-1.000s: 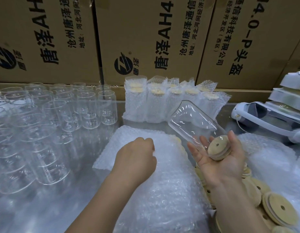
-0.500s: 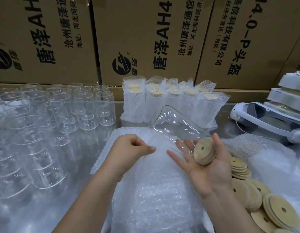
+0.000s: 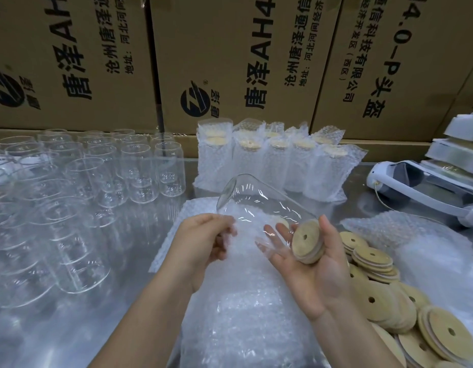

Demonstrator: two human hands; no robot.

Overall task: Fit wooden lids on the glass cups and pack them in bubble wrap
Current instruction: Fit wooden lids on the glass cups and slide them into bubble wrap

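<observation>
**Lidded cup held over the bubble wrap**

The left hand [image 3: 203, 243] reaches in from the near left, knuckles up and fingers curled, pinching the top layer of the bubble wrap [image 3: 246, 301] stacked on the desk [image 3: 139, 274]. The right hand [image 3: 317, 274] is palm up. The glass cup [image 3: 256, 200] lies tilted across its fingers with the base pointing far and left, and the thumb is hooked against the wooden lid [image 3: 307, 244] seated in the mouth.

At far left, empty glasses [image 3: 97, 181] stand in rows. At far centre is a row of wrapped cups [image 3: 277, 160]. Loose lids [image 3: 376, 296] are heaped near right, and a white headset [image 3: 415, 181] lies at far right.
</observation>
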